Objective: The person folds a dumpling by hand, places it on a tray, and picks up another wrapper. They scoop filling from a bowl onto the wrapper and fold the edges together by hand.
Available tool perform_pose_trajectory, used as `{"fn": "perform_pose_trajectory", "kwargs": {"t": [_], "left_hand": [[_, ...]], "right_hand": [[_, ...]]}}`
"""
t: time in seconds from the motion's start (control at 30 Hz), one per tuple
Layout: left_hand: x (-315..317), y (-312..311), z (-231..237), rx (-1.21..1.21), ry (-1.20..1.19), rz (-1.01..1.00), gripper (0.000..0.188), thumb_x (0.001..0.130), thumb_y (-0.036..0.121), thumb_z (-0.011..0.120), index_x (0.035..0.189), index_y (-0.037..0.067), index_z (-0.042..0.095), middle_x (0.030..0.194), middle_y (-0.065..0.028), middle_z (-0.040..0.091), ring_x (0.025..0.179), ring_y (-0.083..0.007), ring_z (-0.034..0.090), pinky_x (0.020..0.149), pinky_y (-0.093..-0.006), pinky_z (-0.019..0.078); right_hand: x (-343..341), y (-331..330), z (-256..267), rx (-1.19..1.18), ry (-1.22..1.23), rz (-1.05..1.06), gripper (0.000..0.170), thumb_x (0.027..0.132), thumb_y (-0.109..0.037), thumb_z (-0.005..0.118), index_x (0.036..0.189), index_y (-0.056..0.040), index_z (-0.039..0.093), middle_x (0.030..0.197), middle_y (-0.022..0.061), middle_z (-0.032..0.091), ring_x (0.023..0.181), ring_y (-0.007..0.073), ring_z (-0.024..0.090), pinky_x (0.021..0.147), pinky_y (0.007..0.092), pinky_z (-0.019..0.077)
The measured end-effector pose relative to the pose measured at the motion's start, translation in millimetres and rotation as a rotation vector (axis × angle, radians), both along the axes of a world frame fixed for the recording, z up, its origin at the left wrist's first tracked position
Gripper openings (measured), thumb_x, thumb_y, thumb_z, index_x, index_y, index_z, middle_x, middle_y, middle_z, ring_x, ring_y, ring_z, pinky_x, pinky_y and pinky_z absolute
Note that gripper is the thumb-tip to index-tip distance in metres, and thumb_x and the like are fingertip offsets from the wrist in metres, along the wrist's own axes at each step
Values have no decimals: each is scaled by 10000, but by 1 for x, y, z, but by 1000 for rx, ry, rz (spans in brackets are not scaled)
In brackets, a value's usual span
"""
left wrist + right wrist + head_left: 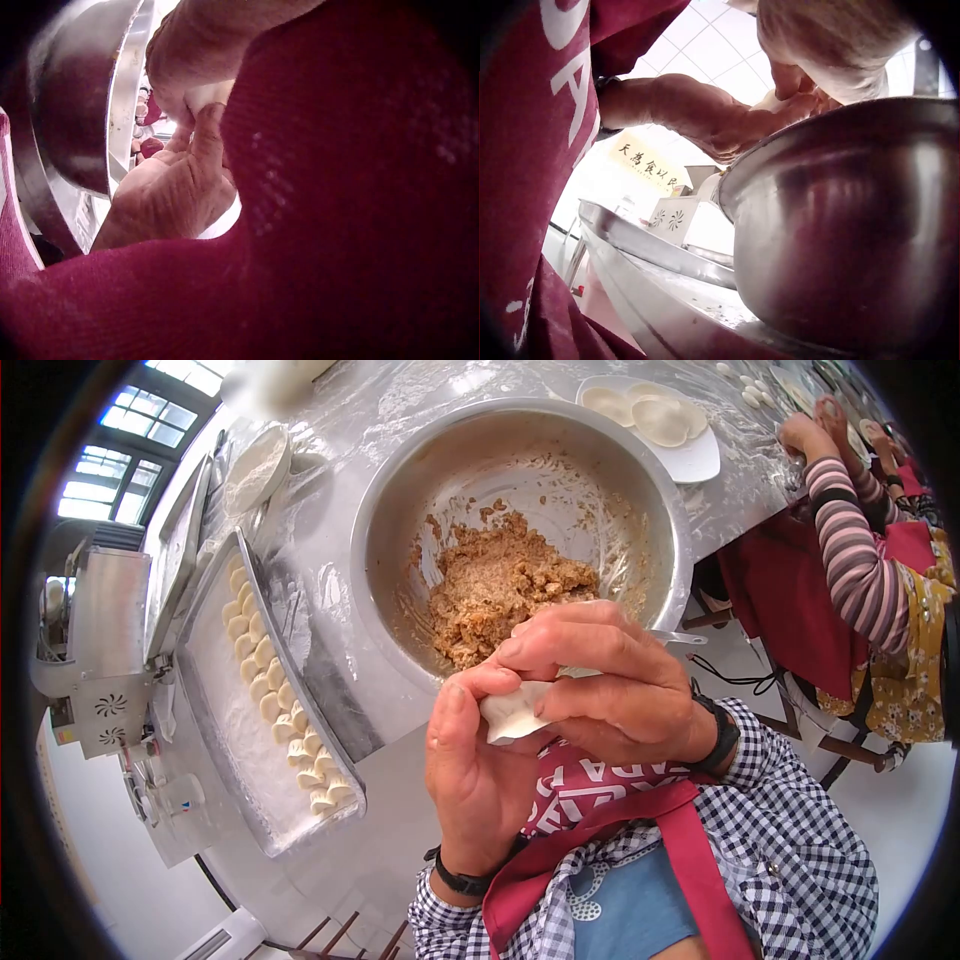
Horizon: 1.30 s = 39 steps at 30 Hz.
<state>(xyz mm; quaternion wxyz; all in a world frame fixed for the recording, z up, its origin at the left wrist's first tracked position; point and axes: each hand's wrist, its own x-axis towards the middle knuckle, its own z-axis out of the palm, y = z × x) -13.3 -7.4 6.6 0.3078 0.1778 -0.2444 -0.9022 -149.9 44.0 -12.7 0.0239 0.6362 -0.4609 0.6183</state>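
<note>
Both hands meet at the near rim of a large metal bowl (372,600) that holds brown filling (505,585). Between them is a white dumpling (512,712), pinched by thumbs and fingers. The left hand (470,760) grips its left side; the right hand (610,685) curls over it from the right, partly hiding it. In the left wrist view the dumpling (208,96) shows as a pale piece between the hands. In the right wrist view the left hand (697,112) and right hand (832,45) come together above the bowl's rim.
Left of the bowl, a floured metal tray (235,730) carries rows of dumplings (268,670). A white plate (695,458) with round wrappers (660,420) lies beyond the bowl. A flour dish (258,470) stands at back left. Another person's striped sleeve (850,550) is at right.
</note>
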Motion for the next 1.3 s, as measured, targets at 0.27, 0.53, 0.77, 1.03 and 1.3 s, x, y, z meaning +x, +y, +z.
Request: {"fn": "perform_pose_trajectory", "kwargs": {"t": [0.27, 0.53, 0.77, 1.03, 1.3], "left_hand": [[-2, 2, 2, -26, -29, 60, 278, 957, 268, 360, 964, 36, 512, 1064, -119, 538, 1011, -212, 517, 864, -345, 443], [-1, 1, -4, 9, -33, 47, 313, 955, 246, 342, 976, -14, 514, 1143, -161, 507, 1034, -274, 527, 880, -415, 449], [-1, 2, -6, 10, -83, 2, 283, 953, 279, 345, 1013, 43, 489, 1106, -152, 510, 1008, -271, 512, 864, -399, 445], [-3, 2, -4, 83, -23, -10, 320, 958, 275, 340, 1027, 14, 510, 1124, -154, 530, 1038, -211, 515, 845, -329, 431], [0, 2, -7, 110, 15, -23, 342, 958, 281, 332, 1058, 3, 505, 1123, -156, 529, 1044, -217, 505, 880, -345, 414]], "right_hand": [[2, 2, 2, 55, -30, -8, 151, 686, -55, 679, 795, -15, 583, 1037, 142, 600, 934, 261, 586, 752, 331, 479], [-1, 7, 4, 4, -43, 35, 194, 658, -46, 710, 818, -67, 602, 1059, 144, 573, 929, 275, 581, 761, 368, 493], [-1, 2, 1, 52, -39, 51, 226, 635, -31, 737, 818, -81, 613, 1078, 142, 548, 923, 288, 571, 743, 364, 511], [-4, 2, 0, 101, -99, 103, 205, 661, -64, 730, 827, -61, 609, 1045, 155, 574, 921, 292, 571, 759, 375, 493], [-4, 2, 3, 123, -73, 166, 203, 671, -80, 721, 832, -36, 606, 1057, 161, 587, 964, 312, 568, 792, 394, 476]]}}
